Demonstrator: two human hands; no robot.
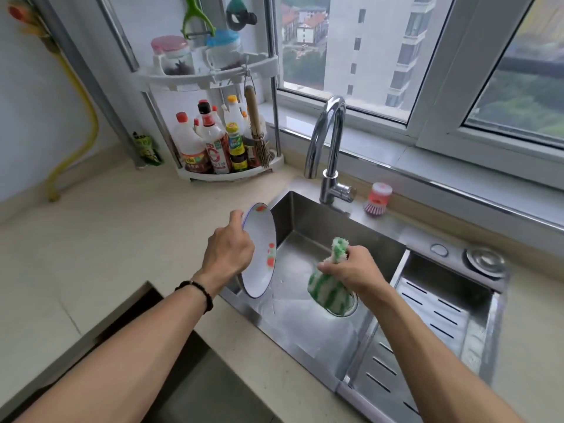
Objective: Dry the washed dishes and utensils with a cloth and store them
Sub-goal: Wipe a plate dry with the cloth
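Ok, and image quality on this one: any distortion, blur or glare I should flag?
Head view: wide-angle bending curves the window frame and counter edges; daylight from the window is soft and even, with bright reflections on the faucet and wet sink; the plate and cloth are slightly soft, corners blurrier.

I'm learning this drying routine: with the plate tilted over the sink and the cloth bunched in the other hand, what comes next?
Probably bring the right hand with the cloth onto the plate: the left hand holds it on edge, water drips off, and cloth and plate are apart.
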